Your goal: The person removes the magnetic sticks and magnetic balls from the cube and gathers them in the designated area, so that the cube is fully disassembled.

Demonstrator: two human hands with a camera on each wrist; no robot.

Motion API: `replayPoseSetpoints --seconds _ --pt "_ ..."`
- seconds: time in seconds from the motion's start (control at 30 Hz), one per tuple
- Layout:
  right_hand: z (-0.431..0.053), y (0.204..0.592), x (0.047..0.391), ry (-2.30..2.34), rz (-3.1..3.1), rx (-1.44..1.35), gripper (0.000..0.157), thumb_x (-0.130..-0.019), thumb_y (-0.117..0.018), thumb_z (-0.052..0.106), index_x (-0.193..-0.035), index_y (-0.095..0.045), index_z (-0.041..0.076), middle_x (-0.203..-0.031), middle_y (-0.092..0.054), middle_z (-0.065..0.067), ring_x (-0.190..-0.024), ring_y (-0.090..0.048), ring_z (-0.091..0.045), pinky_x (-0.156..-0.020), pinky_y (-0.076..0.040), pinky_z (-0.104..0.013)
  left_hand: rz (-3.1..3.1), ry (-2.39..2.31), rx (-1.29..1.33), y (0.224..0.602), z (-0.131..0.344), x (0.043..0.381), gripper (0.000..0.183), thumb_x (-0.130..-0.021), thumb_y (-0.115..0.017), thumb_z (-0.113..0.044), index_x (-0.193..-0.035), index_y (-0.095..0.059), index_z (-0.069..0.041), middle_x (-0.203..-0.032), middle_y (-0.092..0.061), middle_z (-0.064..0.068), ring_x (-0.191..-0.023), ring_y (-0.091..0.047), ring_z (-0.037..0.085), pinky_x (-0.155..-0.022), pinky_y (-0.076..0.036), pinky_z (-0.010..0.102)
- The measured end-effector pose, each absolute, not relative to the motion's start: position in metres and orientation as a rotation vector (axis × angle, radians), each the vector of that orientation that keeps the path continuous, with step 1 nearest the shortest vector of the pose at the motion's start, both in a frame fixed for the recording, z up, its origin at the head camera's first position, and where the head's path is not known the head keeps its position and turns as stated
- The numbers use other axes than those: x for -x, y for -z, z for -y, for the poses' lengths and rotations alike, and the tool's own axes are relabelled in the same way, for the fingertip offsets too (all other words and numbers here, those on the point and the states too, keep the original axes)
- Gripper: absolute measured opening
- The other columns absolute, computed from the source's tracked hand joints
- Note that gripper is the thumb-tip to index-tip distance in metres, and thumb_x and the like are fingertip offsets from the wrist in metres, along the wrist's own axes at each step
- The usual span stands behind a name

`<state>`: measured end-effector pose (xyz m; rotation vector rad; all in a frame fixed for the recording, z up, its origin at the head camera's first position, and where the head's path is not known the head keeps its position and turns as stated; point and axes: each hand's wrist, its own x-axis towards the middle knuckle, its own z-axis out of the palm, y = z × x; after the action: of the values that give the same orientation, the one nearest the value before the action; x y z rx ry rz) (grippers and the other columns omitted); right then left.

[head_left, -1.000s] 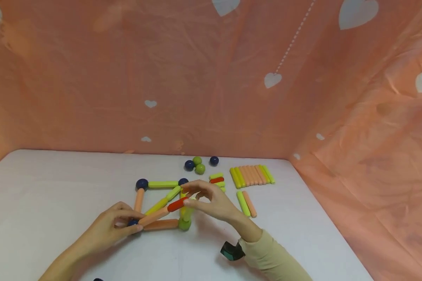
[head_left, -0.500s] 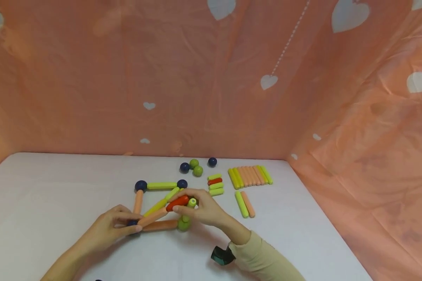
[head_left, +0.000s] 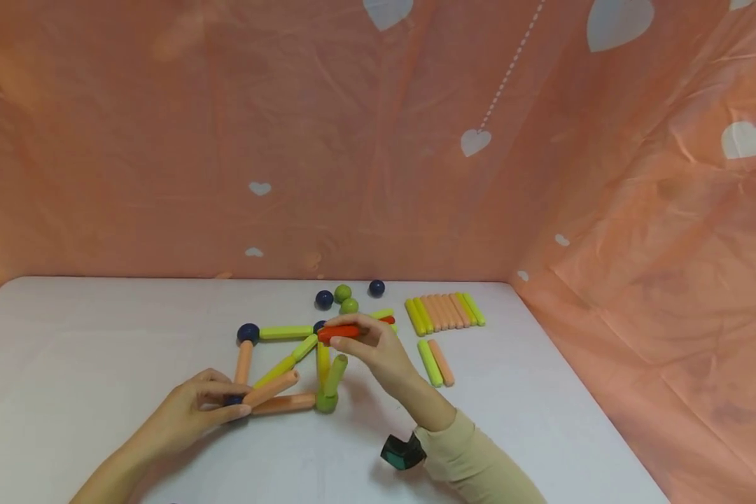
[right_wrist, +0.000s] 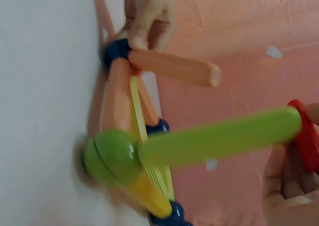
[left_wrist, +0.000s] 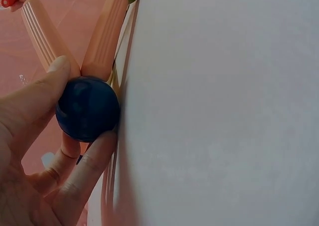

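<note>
My left hand [head_left: 185,413] grips the dark blue ball [left_wrist: 87,109] at the near left corner of a ball-and-rod frame. A peach rod [head_left: 274,388] slants upward from that ball, its far end free. Between right-hand fingers and thumb, my right hand [head_left: 378,350] holds a short red rod [head_left: 340,332] above the frame, apart from the peach rod. At the near right corner, a green ball [head_left: 326,403] carries a raised green rod [right_wrist: 224,136]. A yellow and light-green diagonal [head_left: 283,365] crosses the frame. The far right blue ball is partly hidden by my right hand.
Loose blue and green balls [head_left: 349,306] lie behind the frame. To the right are a row of long rods [head_left: 444,312] and a separate pair [head_left: 430,364]. Short rods [head_left: 384,313] are partly covered by my right hand. A dark object [head_left: 403,452] hangs by the right sleeve.
The red rod, at the end of the raised peach rod before, has come away in my right hand, moving right and away from me. My left hand keeps its grip on the blue ball.
</note>
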<state>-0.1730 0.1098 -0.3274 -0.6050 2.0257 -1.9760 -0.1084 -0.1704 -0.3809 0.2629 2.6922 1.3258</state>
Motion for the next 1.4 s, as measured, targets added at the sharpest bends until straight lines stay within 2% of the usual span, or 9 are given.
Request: replayPoseSetpoints --seconds 0.2,0.43,0.53,0.77,0.87,0.97,1.17,1.3,1.4 --pt "-0.131 0.332 0.186 2.014 -2.119 0.417 0.034 -0.089 -0.065 0.008 -0.118 -0.057 -0.007 -0.099 -0.065 0.007 -0.088 -0.060 -0.010 -0.078 -0.047 -0.022 -2.689 -1.319 -0.278 0.382 0.171 0.109 0.030 -0.083 -0.074 -0.030 -0.108 -0.073 -0.013 -0.097 -0.058 0.002 -0.093 -0.053 0.015 -0.081 -0.048 0.040" --pt "-0.164 0.353 0.193 1.759 -2.348 0.180 0.030 -0.087 -0.069 0.015 -0.115 -0.067 0.003 -0.113 -0.066 -0.010 -0.098 -0.062 -0.021 -0.088 -0.051 -0.033 -2.685 -1.327 -0.288 0.384 0.172 0.108 0.029 -0.083 -0.074 -0.030 -0.108 -0.073 -0.014 -0.097 -0.057 0.001 -0.092 -0.053 0.010 -0.081 -0.049 0.038" --pt "-0.172 0.363 0.195 1.596 -2.439 0.117 0.028 -0.087 -0.069 0.015 -0.114 -0.069 0.006 -0.118 -0.064 -0.011 -0.100 -0.058 -0.022 -0.085 -0.051 -0.032 -2.692 -1.322 -0.288 0.385 0.174 0.107 0.029 -0.083 -0.074 -0.029 -0.108 -0.073 -0.014 -0.097 -0.057 0.000 -0.092 -0.053 0.009 -0.081 -0.049 0.039" --pt "-0.174 0.373 0.201 1.397 -2.590 0.048 0.024 -0.084 -0.070 0.010 -0.108 -0.071 0.008 -0.108 -0.066 -0.009 -0.084 -0.057 -0.017 -0.071 -0.048 -0.026 -2.705 -1.322 -0.300 0.384 0.174 0.108 0.030 -0.084 -0.074 -0.029 -0.108 -0.073 -0.012 -0.097 -0.057 0.001 -0.093 -0.054 0.013 -0.081 -0.049 0.037" --pt "-0.173 0.375 0.201 1.318 -2.680 0.043 0.023 -0.083 -0.071 0.011 -0.106 -0.070 0.008 -0.106 -0.067 -0.007 -0.086 -0.054 -0.018 -0.071 -0.045 -0.026 -2.695 -1.325 -0.301 0.385 0.174 0.107 0.029 -0.084 -0.073 -0.029 -0.109 -0.073 -0.013 -0.098 -0.057 0.001 -0.092 -0.054 0.009 -0.081 -0.050 0.035" --pt "-0.172 0.375 0.199 1.296 -2.718 0.030 0.022 -0.085 -0.069 0.010 -0.107 -0.068 0.006 -0.107 -0.067 -0.009 -0.090 -0.057 -0.021 -0.075 -0.051 -0.030 -2.677 -1.329 -0.288 0.386 0.174 0.105 0.029 -0.084 -0.073 -0.029 -0.109 -0.073 -0.014 -0.099 -0.057 0.001 -0.092 -0.053 0.006 -0.082 -0.050 0.038" --pt "-0.170 0.371 0.191 1.335 -2.768 0.167 0.022 -0.087 -0.066 0.009 -0.109 -0.066 0.004 -0.112 -0.065 -0.013 -0.101 -0.059 -0.029 -0.087 -0.052 -0.042 -2.668 -1.360 -0.295 0.387 0.173 0.107 0.029 -0.084 -0.073 -0.028 -0.109 -0.072 -0.013 -0.098 -0.057 0.001 -0.091 -0.053 0.007 -0.082 -0.049 0.038" --pt "-0.167 0.369 0.183 1.428 -2.522 0.524 0.031 -0.087 -0.065 0.006 -0.117 -0.062 -0.001 -0.116 -0.063 -0.020 -0.104 -0.060 -0.032 -0.090 -0.051 -0.034 -2.664 -1.347 -0.283 0.386 0.174 0.108 0.030 -0.084 -0.074 -0.028 -0.109 -0.072 -0.013 -0.099 -0.058 0.002 -0.093 -0.053 0.010 -0.081 -0.048 0.036" --pt "-0.158 0.367 0.175 1.424 -2.302 0.680 0.039 -0.086 -0.068 0.008 -0.123 -0.059 -0.001 -0.119 -0.061 -0.020 -0.104 -0.060 -0.027 -0.088 -0.050 -0.026 -2.668 -1.353 -0.288 0.386 0.173 0.108 0.029 -0.084 -0.074 -0.028 -0.109 -0.073 -0.013 -0.099 -0.058 0.001 -0.092 -0.054 0.009 -0.080 -0.048 0.033"
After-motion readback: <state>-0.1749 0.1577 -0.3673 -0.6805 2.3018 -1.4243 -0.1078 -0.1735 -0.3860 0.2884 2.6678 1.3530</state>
